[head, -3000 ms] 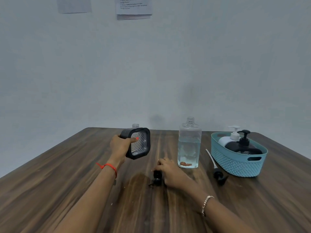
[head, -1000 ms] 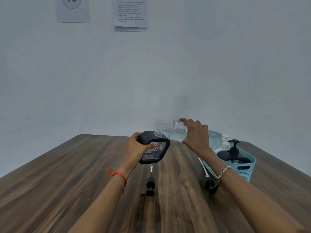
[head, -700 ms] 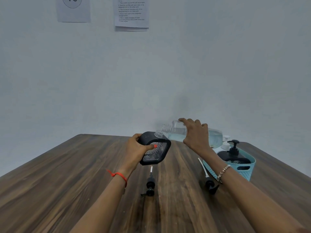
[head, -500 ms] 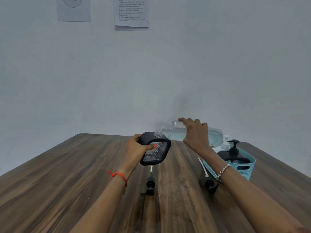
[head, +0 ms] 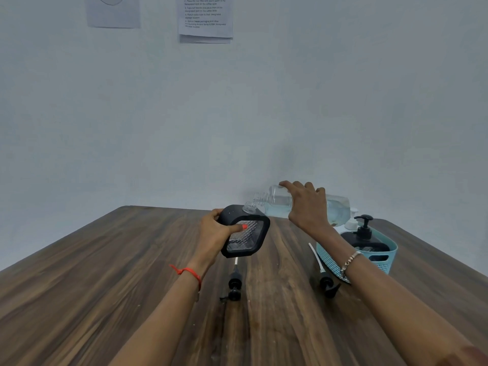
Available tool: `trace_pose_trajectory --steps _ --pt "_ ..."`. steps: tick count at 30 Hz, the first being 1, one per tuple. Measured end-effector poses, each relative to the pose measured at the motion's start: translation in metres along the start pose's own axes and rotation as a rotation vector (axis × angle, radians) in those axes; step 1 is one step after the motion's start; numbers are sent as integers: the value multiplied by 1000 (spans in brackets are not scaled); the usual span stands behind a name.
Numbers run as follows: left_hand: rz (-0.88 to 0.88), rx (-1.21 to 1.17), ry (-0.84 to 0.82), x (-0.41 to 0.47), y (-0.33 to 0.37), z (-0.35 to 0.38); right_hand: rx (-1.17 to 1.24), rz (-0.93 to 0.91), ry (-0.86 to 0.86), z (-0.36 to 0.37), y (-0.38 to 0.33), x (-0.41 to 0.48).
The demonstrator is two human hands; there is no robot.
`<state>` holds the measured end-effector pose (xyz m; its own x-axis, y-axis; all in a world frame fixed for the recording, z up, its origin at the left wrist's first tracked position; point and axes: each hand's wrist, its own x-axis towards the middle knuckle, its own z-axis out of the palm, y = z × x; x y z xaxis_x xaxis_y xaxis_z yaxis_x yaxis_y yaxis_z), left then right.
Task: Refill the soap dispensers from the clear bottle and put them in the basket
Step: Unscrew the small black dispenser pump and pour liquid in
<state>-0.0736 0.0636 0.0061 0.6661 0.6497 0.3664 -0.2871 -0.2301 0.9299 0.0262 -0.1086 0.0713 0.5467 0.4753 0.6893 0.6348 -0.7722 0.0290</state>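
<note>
My left hand [head: 215, 235] grips a black soap dispenser [head: 245, 235] with a clear textured front, held tilted above the table, its open neck pointing up and right. My right hand [head: 307, 207] holds the clear bottle [head: 280, 200] almost on its side, its open mouth just beside the dispenser's neck. Pale blue liquid lies in the bottle's lower half. A teal basket [head: 384, 256] at the right holds a black pump dispenser [head: 365, 237] and a white one [head: 352, 223], partly hidden behind my right arm.
Two loose black pump heads with white tubes lie on the wooden table [head: 105, 286]: one pump head [head: 235, 282] below the held dispenser, the other pump head [head: 326, 281] beside the basket. Printed sheets [head: 206, 18] hang on the wall behind.
Three seconds ago the clear bottle stood upright on the table; my right hand has since lifted and tipped it toward the dispenser. In the last second both hands have barely moved.
</note>
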Motion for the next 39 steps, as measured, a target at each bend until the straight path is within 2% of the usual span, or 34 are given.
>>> trace_pose_trajectory --steps 39 --pt "-47 -106 -46 -11 0 -1 -38 -34 -9 0 -1 -4"
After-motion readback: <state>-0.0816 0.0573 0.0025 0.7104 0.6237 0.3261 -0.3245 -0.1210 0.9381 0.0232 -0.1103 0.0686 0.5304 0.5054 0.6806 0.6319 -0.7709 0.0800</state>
